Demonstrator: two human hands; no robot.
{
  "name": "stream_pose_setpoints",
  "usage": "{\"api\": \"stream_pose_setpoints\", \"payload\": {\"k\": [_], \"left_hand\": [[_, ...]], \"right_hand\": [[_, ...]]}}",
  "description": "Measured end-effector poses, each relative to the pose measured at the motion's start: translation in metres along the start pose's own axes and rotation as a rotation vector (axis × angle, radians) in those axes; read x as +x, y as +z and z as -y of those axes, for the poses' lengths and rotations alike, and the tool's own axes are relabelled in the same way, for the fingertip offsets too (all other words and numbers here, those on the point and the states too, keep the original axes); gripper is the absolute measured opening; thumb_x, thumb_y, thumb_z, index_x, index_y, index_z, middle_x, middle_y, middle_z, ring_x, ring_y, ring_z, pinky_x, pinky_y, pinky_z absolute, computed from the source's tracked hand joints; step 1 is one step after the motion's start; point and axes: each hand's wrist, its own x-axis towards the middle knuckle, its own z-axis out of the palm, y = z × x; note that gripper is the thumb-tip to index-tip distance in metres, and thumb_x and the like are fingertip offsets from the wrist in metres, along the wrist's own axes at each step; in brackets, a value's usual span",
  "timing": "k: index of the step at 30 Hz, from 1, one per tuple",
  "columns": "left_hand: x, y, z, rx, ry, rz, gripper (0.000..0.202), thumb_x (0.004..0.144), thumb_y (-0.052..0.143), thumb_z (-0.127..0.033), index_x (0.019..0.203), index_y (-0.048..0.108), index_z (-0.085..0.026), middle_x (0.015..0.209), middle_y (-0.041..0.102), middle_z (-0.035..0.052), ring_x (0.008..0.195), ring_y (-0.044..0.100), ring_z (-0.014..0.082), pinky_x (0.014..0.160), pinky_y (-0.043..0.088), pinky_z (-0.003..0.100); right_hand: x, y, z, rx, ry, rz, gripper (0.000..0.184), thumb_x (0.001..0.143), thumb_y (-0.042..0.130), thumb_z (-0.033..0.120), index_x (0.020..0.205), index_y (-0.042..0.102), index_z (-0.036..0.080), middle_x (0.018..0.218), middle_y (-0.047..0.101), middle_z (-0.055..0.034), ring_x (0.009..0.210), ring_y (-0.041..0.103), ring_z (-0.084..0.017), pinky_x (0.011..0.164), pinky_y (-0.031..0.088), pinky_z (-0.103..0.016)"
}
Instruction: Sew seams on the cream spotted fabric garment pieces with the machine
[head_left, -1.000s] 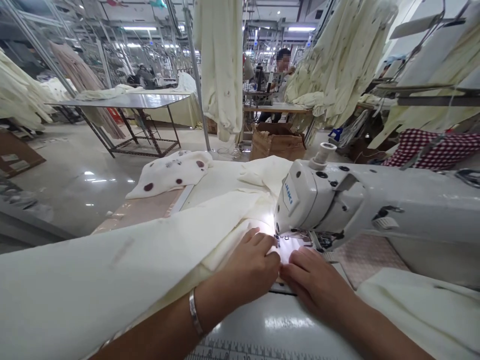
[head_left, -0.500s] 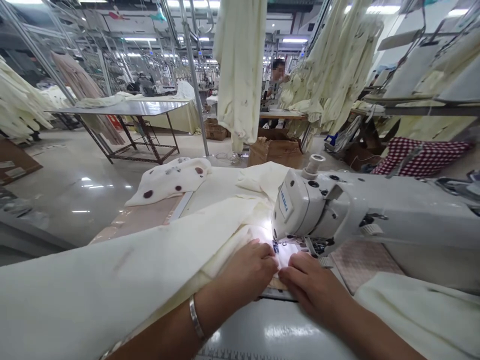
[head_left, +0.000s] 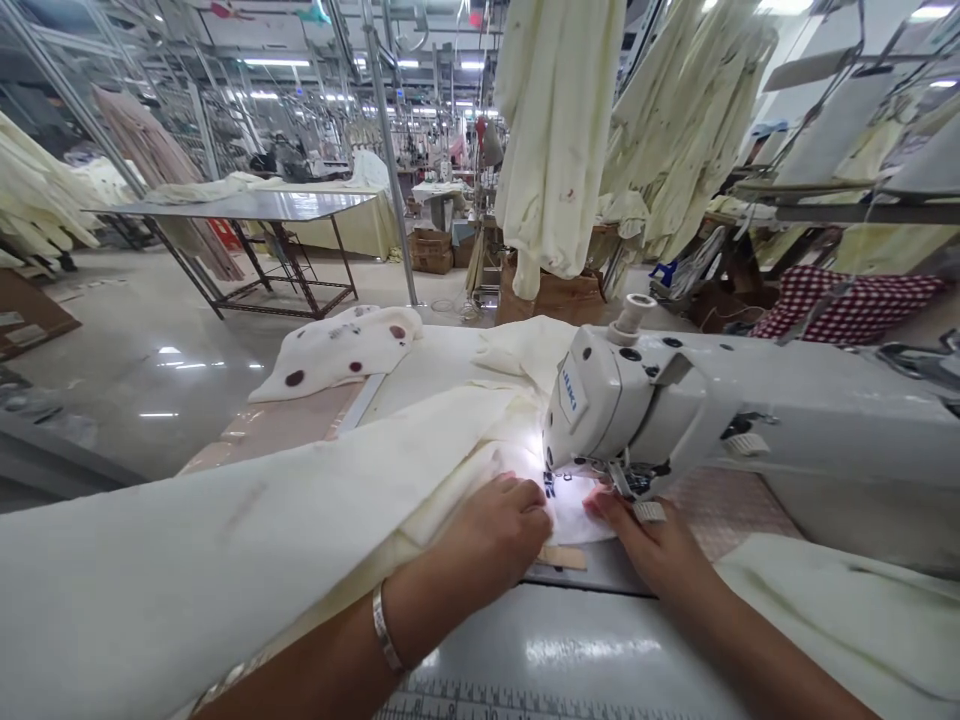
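A long piece of cream fabric (head_left: 247, 550) runs from the lower left up to the lit needle area of a white sewing machine (head_left: 637, 400). My left hand (head_left: 499, 525), with a silver bracelet at the wrist, is closed on the fabric just left of the presser foot (head_left: 550, 485). Its fingers are curled, and their tips are partly hidden. On the other side of the foot, my right hand (head_left: 660, 540) pinches the fabric's right edge, close under the machine head. Part of its fingers lies behind the machine's metal parts.
Spotted white cloth (head_left: 337, 350) lies on the far left of the worktable. More cream fabric (head_left: 832, 610) rests at the right. A printed ruler scale (head_left: 480, 698) runs along the front. Beyond stand a metal table (head_left: 247, 205), a cardboard box (head_left: 555, 295) and hanging cream garments (head_left: 559, 140).
My right hand has moved right and away from my left hand, to the fabric's edge, uncovering fabric before the foot. The hanging garment has swung right. My left hand stays about where it was.
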Motion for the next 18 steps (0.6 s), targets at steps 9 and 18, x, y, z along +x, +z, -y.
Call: {"api": "stream_pose_setpoints", "payload": {"k": [9,18], "left_hand": [[0.010,0.006,0.009,-0.023,-0.073,-0.053,0.019,0.092,0.048,-0.021,0.078,0.060,-0.016,0.092,0.058,0.0034,0.087,0.052,0.0153,0.084,0.042,0.029],[0.022,0.001,0.015,0.028,-0.177,-0.018,0.013,0.088,0.054,-0.019,0.076,0.058,-0.015,0.086,0.056,0.0021,0.082,0.053,0.0148,0.078,0.044,0.028]], "right_hand": [[-0.001,0.000,-0.004,-0.283,-0.136,0.024,0.030,0.089,0.042,0.038,0.092,0.066,0.021,0.094,0.068,-0.0099,0.094,0.060,-0.030,0.088,0.040,-0.053],[0.006,-0.004,-0.007,-0.414,-0.195,-0.041,0.018,0.087,0.049,0.029,0.080,0.064,0.023,0.079,0.064,-0.0087,0.076,0.058,-0.027,0.070,0.047,-0.044]]}}
